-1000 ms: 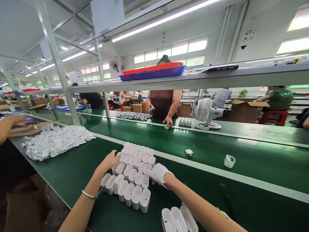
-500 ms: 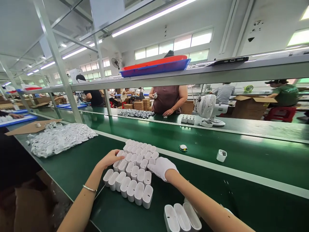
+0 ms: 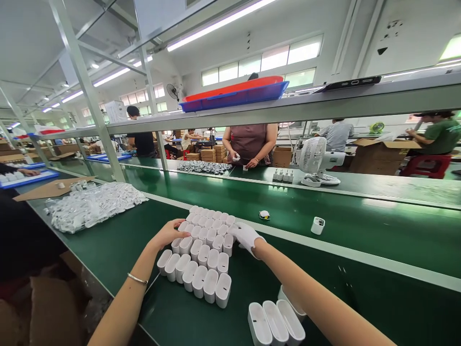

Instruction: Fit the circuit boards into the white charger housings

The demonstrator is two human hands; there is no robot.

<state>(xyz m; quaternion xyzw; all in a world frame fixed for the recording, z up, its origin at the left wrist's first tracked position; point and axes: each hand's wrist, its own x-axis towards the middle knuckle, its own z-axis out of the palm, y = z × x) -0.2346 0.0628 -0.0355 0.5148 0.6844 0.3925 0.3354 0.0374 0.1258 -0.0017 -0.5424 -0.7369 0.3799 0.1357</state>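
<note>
Several rows of white, open-topped oval plastic housings (image 3: 199, 278) stand upright on the green bench in front of me. At the left end of a back row, my bare left hand (image 3: 168, 236) touches the housings with thumb and fingers apart. My right hand (image 3: 248, 238), in a white glove, rests against the right end of the back rows with its fingers stretched forward; some fingertips are hidden. A smaller group of the same housings (image 3: 260, 323) stands near the front edge, partly behind my right forearm.
Beyond a pale strip, the green conveyor carries a small circuit board (image 3: 264, 215) and a single housing (image 3: 318, 225). A heap of clear-bagged parts (image 3: 95, 206) lies left. Across stand a white fan (image 3: 313, 156) and a co-worker (image 3: 252, 144). Overhead, a shelf holds trays (image 3: 234, 95) and a phone (image 3: 351, 83).
The circuit board and single housing have moved left along the conveyor. My right hand has slid slightly back along the rows' right side. My left hand stays against the left end.
</note>
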